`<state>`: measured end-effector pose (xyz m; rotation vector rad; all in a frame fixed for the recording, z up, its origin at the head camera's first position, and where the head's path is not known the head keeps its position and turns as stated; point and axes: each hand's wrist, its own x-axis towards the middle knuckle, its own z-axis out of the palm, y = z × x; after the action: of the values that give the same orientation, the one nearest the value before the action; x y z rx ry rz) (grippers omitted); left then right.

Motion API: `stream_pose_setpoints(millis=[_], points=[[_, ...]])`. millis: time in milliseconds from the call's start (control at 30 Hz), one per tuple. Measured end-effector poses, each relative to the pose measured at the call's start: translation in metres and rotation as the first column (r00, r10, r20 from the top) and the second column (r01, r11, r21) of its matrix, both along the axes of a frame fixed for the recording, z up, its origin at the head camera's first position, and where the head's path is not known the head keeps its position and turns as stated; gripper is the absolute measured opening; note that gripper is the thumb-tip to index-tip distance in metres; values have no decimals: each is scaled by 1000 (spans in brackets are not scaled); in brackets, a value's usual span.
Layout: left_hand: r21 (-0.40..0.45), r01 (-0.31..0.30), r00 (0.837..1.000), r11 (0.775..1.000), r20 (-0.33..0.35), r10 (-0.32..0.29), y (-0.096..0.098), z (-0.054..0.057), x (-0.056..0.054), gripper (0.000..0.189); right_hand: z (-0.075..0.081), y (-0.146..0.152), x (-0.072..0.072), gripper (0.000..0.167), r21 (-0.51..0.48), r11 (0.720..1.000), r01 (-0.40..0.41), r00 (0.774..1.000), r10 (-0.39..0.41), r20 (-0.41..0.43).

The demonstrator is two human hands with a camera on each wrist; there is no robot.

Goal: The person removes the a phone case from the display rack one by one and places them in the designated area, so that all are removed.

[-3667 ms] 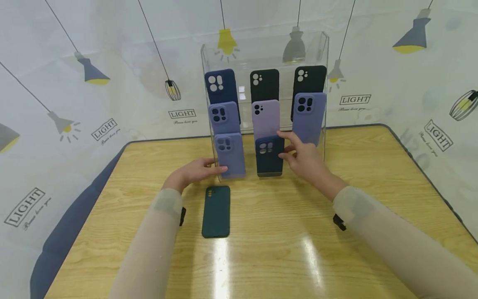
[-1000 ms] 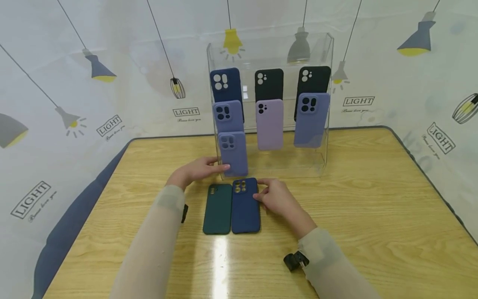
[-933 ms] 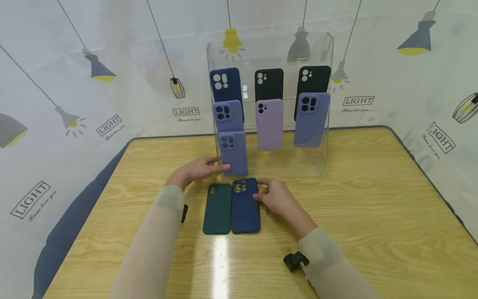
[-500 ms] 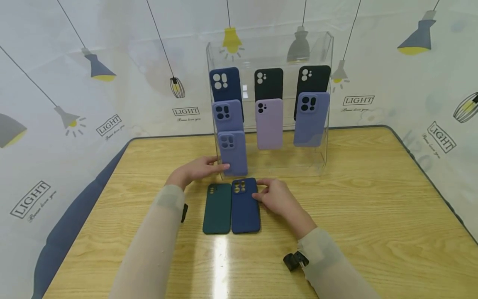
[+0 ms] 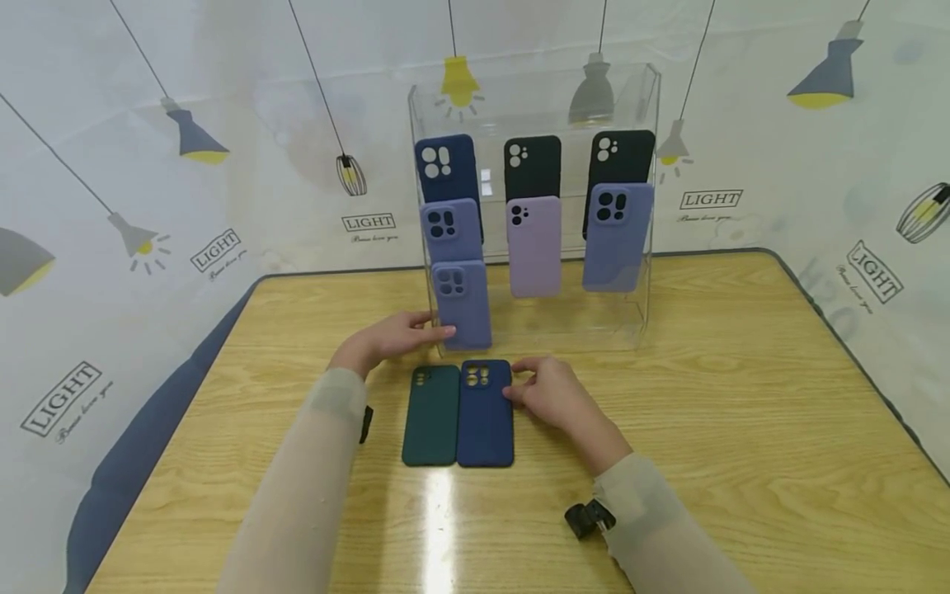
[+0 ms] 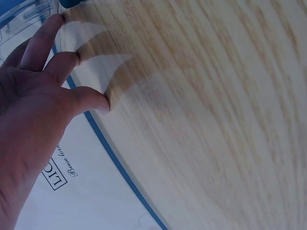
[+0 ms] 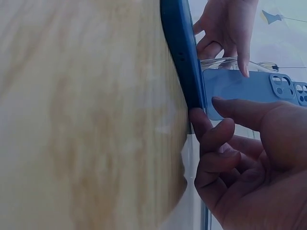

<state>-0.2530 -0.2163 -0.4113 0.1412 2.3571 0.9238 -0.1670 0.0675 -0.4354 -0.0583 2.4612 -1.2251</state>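
Observation:
On the table, a dark green phone case (image 5: 430,417) and a navy blue phone case (image 5: 486,421) lie side by side, long edges close together. My right hand (image 5: 552,392) pinches the navy case near its upper right edge, thumb and index finger at it; the right wrist view shows that index fingertip against the case (image 7: 184,57). My left hand (image 5: 389,337) grips the lower left side of a clear acrylic display stand (image 5: 571,330), its thumb on the front over the lowest lavender-blue phone case (image 5: 463,309). The other left fingers are partly hidden behind the stand's edge.
Higher on the stand are a navy case (image 5: 449,177), two dark cases (image 5: 533,169), a lilac case (image 5: 534,247) and more lavender-blue cases (image 5: 618,247). The wood-grain table (image 5: 742,396) runs back to a lamp-print wall sheet (image 5: 297,107).
Since the oldest frame, my right hand has brought the navy case from the stand's bottom row to beside the green one. In the last half second it slid slightly toward me. Left hand stays put.

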Motion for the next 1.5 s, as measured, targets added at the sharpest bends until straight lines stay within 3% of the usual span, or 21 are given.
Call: stream_pose_setpoints(millis=[400,633,1033,1267,1500], points=[[10,0,1000,1000,-10,1,1,-1,1,110,5,5,-2,50,-21,1000,1,1000,-1,-5],[2,2,1000,1000,-9,-2,0,-1,0,109,19,8,-11,54,-112,994,-15,1000,14,-10],[3,2,1000,1000,-21,-2,0,-2,0,107,58,-1,-39,84,-201,979,-43,979,1,-205],[4,4,1000,1000,-17,-4,0,-2,-1,107,72,-8,-52,93,-104,992,-72,960,41,-276],[3,1,1000,1000,-22,-1,0,-1,1,107,73,-15,-64,94,12,997,-71,947,71,-312]])
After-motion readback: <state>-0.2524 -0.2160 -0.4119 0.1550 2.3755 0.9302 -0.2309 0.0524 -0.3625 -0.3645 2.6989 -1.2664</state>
